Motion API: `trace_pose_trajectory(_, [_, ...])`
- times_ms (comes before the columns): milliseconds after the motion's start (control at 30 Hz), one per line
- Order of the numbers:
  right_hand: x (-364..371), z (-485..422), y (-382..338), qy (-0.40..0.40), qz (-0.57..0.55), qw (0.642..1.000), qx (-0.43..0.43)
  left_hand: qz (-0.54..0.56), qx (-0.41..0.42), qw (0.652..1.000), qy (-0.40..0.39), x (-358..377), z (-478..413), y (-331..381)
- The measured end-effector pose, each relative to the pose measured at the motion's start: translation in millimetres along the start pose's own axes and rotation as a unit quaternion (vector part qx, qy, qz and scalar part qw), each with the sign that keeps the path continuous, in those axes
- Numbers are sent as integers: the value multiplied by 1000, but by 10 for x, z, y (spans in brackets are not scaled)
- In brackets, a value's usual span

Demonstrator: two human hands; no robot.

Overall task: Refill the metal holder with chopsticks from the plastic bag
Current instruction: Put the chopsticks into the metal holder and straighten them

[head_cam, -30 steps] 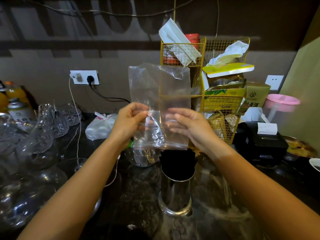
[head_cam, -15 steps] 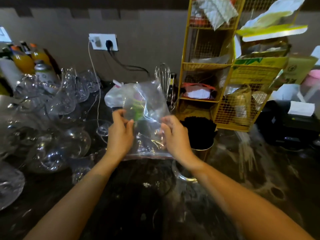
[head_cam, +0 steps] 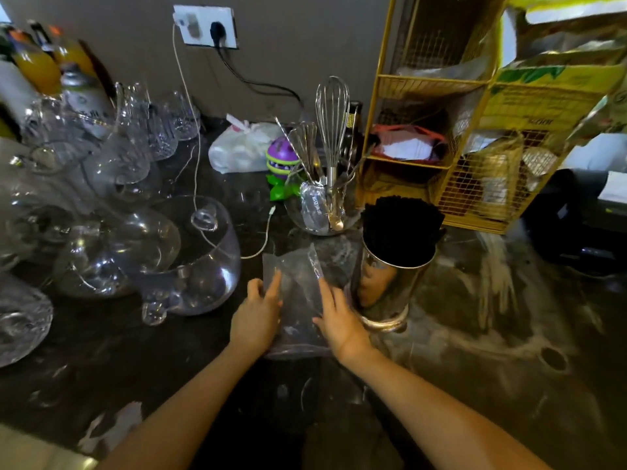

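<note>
Both hands, left (head_cam: 256, 317) and right (head_cam: 341, 320), press flat, fingers extended, on the clear empty plastic bag (head_cam: 298, 283) lying at nine o'clock of the shiny metal holder (head_cam: 386, 286) packed with black chopsticks (head_cam: 402, 225).

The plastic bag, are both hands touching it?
Touching. The head view shows the left hand and right hand pressed flat on the plastic bag on the counter, one on each side, fingers spread over the film.

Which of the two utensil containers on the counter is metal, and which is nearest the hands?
The shiny metal holder packed with black chopsticks, right beside the right hand. The other, holding the whisk, is clear glass, farther back.
</note>
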State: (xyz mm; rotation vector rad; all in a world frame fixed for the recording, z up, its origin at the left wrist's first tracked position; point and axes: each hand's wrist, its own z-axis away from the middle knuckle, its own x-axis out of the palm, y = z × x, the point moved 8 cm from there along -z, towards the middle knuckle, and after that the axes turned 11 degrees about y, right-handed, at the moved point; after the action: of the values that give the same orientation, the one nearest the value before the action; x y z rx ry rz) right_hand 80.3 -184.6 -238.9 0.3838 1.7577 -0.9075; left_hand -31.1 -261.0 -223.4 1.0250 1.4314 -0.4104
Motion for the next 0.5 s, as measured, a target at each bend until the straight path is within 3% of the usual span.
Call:
trace_pose_trajectory(100, [29, 28, 11, 39, 71, 995, -57, -51, 50, 997, 15, 128, 30, -34])
trace_pose_trajectory(167, [42, 30, 9, 57, 115, 988, -84, -48, 38, 998, -25, 230, 45, -108])
trace_pose_trajectory(267, [154, 39, 15, 38, 125, 984, -119, -51, 25, 996, -64, 345, 53, -185])
trace_pose_trajectory(433, [197, 30, 86, -37, 136, 988, -62, -53, 28, 995, -80, 360, 44, -183])
trace_pose_trajectory(500, [210, 31, 61, -42, 121, 988, -84, -52, 29, 995, -75, 341, 46, -169])
